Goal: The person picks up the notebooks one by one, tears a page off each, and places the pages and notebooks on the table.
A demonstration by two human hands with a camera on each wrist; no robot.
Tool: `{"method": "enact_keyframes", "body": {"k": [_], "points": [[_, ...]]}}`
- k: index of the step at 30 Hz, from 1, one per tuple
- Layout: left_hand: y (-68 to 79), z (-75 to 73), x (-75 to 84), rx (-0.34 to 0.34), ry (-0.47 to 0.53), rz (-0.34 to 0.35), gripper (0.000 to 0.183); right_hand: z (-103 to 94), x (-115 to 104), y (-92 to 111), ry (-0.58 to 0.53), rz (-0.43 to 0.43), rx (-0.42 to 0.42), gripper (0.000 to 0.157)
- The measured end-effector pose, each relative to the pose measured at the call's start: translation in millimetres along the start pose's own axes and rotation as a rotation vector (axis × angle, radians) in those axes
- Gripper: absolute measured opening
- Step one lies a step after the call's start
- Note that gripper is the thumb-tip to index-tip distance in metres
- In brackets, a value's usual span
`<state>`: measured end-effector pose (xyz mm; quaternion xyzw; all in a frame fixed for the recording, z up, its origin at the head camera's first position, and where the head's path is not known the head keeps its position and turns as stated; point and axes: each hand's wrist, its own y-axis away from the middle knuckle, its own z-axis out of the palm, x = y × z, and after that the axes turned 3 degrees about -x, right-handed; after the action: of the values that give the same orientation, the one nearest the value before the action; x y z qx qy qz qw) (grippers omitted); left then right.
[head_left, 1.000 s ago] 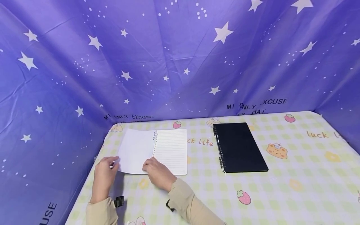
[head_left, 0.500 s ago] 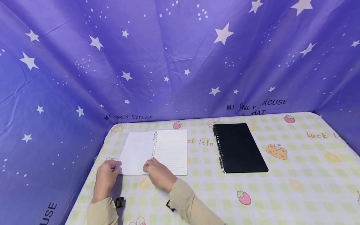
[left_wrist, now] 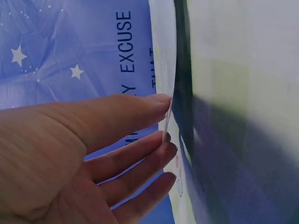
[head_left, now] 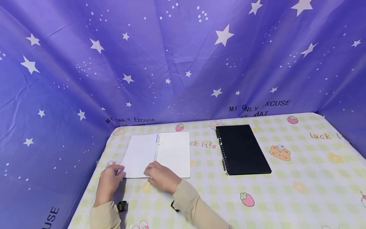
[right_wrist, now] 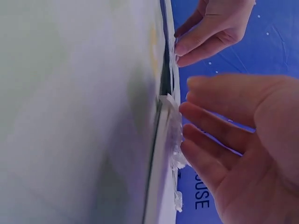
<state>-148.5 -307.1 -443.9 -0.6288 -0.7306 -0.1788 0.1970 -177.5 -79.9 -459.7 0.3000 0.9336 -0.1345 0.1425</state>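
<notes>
In the head view, an open notebook (head_left: 173, 156) lies on the left part of the bench (head_left: 280, 203), its rings (head_left: 158, 139) running from near to far, so the long axis of each page points away from the person. The left page (head_left: 140, 156) is blank; the right one is lined. The left hand (head_left: 108, 182) is at the near left corner of the left page, so the page spreads to the right and far from it. The right hand (head_left: 163, 177) lies across the near edge just beside the rings, making it the nearer of the two to the binding. A black notebook (head_left: 243, 151) lies to the right, well apart from both hands and nearer the right one, its binding on its left side.

In the left wrist view, the left hand pinches a thin page edge between thumb and forefinger; its other fingers are loosely bent and spread.

In the right wrist view, the right hand has its fingers nearly straight, thumb apart, at the near edge of the notebook, gripping nothing visible; whether its fingertips press the paper I cannot tell. The left hand shows beyond it, along that same edge.
</notes>
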Motion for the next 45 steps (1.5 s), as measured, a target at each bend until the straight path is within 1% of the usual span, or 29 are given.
{"method": "enact_keyframes", "body": {"k": [6, 11, 13, 17, 19, 21, 26, 32, 34, 39, 42, 45], "points": [[-1.0, -2.8, 4.2, -0.016, -0.006, 0.000, 0.029, -9.7, 4, 0, -0.044, 0.008, -0.031, 0.028], [-3.5, -2.2, 13.4, -0.007, -0.009, 0.000, 0.031, -21.2, 9, 0, -0.069, 0.037, -0.035, 0.031], [-6.3, -1.2, 18.6, 0.007, 0.000, 0.020, 0.031, -27.1, 13, 1, -0.078, 0.049, -0.028, 0.032], [-15.6, 2.3, 28.8, 0.040, 0.022, 0.084, 0.032, -38.5, 24, 1, -0.082, 0.078, -0.011, 0.033], [-20.7, 4.4, 33.6, 0.047, 0.029, 0.112, 0.033, -43.1, 30, 1, -0.089, 0.095, -0.006, 0.034], [-24.9, 6.2, 37.9, 0.047, 0.034, 0.124, 0.033, -46.1, 37, 1, -0.100, 0.111, -0.005, 0.035], [-32.6, 8.4, 46.6, 0.045, 0.035, 0.134, 0.032, -48.1, 52, -1, -0.109, 0.134, 0.012, 0.038], [-42.3, 12.1, 57.5, 0.049, 0.047, 0.179, 0.031, -53.9, 68, -6, -0.126, 0.161, 0.004, 0.041], [-45.9, 15.1, 60.1, 0.052, 0.055, 0.189, 0.030, -56.7, 74, -7, -0.134, 0.167, 0.004, 0.042], [-53.0, 23.4, 64.9, 0.051, 0.061, 0.189, 0.031, -59.6, 91, -8, -0.160, 0.201, 0.009, 0.043], [-56.1, 27.9, 67.1, 0.058, 0.058, 0.195, 0.031, -58.3, 102, -6, -0.190, 0.231, 0.020, 0.044], [-59.8, 32.5, 68.5, 0.048, 0.053, 0.204, 0.032, -56.6, 112, -3, -0.220, 0.288, 0.034, 0.045]]}}
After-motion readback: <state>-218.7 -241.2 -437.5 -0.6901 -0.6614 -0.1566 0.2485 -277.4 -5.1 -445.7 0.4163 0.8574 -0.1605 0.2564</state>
